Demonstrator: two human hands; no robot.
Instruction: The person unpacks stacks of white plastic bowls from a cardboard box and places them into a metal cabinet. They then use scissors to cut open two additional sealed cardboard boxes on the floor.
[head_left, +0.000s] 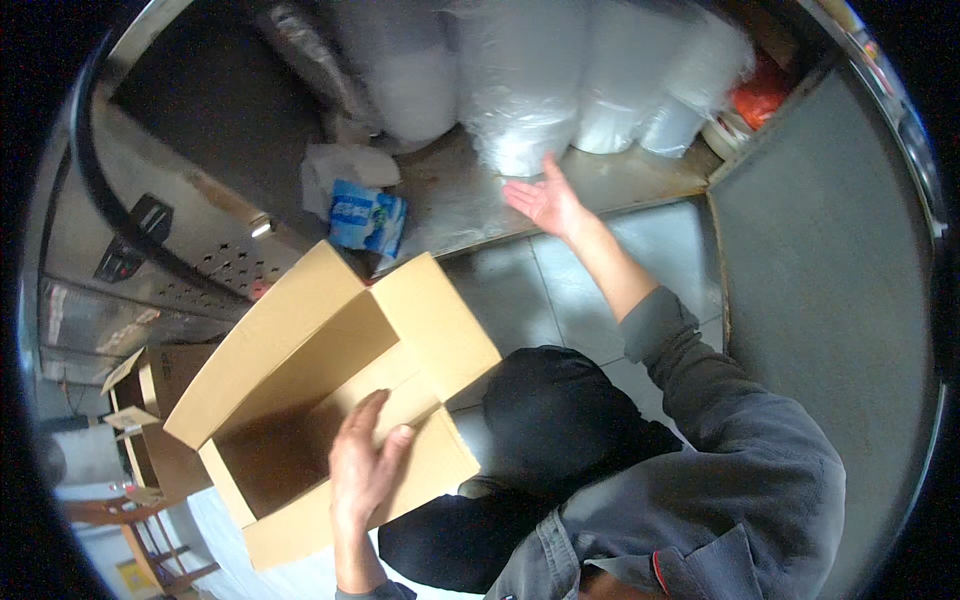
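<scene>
An open cardboard box (277, 375) with its flaps spread stands tilted in view at left of centre. My left hand (367, 457) holds its near side, fingers over the opening and thumb by the folded flap; the box's inside looks bare where visible. My right hand (546, 199) reaches to the metal shelf (442, 214), palm up, thumb and fingers apart, holding nothing. Just beyond its fingertips stands a whitish cylindrical stack in clear plastic wrap (521, 112). Similar wrapped stacks (611, 97) stand along the shelf; what they contain is blurred.
A blue printed packet (367, 217) lies at the shelf's left front. A grey panel (825, 225) bounds the right side. Tiled floor (510, 277) shows below the shelf. At left are a black hose (94, 165), more cardboard boxes (169, 420) and a wooden stool (150, 540).
</scene>
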